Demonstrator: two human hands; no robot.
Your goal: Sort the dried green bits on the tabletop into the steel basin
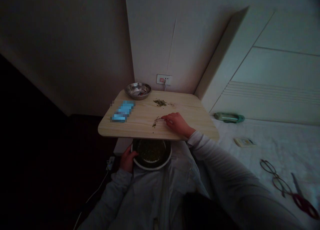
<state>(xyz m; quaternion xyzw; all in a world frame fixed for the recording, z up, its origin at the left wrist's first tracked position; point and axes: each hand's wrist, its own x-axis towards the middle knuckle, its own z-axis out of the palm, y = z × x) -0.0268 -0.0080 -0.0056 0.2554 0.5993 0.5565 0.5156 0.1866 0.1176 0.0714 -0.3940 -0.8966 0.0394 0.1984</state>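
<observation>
Pinching a thin tool (162,119) between the fingers of my right hand (178,124), I have its tip just beside a few small green grains (154,125) on the wooden surface (190,106). Thumb and fingertips are together on the tool; what kind of tool it is, I cannot tell in this dim light. A larger, loose pile of grains (159,103) lies beyond my right hand and slightly to its left.

Below the near edge of the surface, my left hand (128,160) is clamped on the left side of a dark bowl (153,167) with a pale rim. It sits at my lap, and dark greenish contents show inside, too dim to make out singly.

Ahead of my left hand, on the surface, lies a lit phone (123,111) with its screen blurred, and a metal bowl (138,96) stands farther off behind it. To the right of my right hand, on the bed (252,130), are a green bottle (228,117) on its side, a small box (245,142) and a pair of glasses (276,177), with red-handled scissors (305,205) beside them.
</observation>
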